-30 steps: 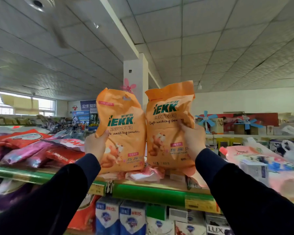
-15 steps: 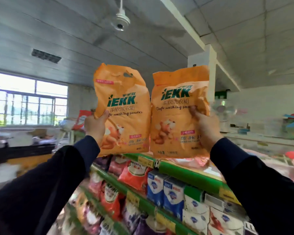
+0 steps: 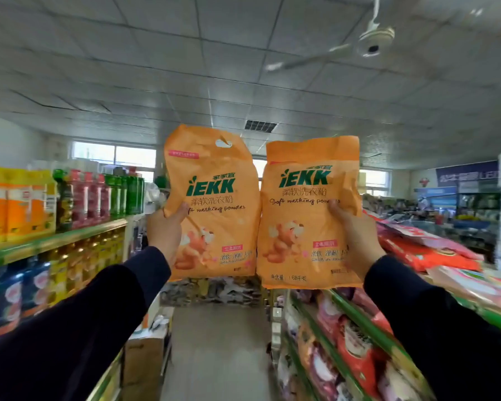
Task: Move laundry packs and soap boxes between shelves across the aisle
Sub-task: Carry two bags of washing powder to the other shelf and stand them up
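above the aisle, left hand (image 3: 165,230) and right hand (image 3: 356,235) each grip an orange pack (image 3: 214,204)

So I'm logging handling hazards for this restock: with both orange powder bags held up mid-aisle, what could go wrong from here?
1. Each hand, left hand and right hand, holds its bag by one side edge only; the left bag or right bag might slip or swing.
2. The raised bags block much of the view ahead, so the cardboard box low at the left shelf could be a trip hazard.
3. The bags touch along their inner edges, so they could knock each other during placing.
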Available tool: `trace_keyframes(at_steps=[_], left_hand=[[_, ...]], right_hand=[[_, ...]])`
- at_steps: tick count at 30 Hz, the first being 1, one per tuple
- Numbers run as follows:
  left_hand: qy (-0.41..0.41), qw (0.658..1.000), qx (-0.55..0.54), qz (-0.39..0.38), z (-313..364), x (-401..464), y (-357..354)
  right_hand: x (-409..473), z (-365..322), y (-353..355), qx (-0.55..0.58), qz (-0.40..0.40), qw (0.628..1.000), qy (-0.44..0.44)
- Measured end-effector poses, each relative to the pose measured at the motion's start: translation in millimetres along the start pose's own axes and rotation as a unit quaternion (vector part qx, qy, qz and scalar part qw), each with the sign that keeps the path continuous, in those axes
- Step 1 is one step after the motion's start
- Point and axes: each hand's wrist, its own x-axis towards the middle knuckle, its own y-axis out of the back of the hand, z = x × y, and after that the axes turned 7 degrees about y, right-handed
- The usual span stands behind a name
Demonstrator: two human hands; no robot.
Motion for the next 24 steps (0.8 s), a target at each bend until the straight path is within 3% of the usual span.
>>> trace_keyframes(at_steps=[16, 24], left_hand=[[-0.075, 0.963, 0.107, 0.235, 81.1, 88.6, 345.3], [-0.113, 0.921, 0.166, 0.334, 111.9, 135.1, 447.0]], right_hand=[[-56.2, 92.6, -356.7, 0.194, -0.21, 0.953, -0.1], [-54.6, 134.6, -494.0, 0.232, -0.251, 0.933, -0.116]])
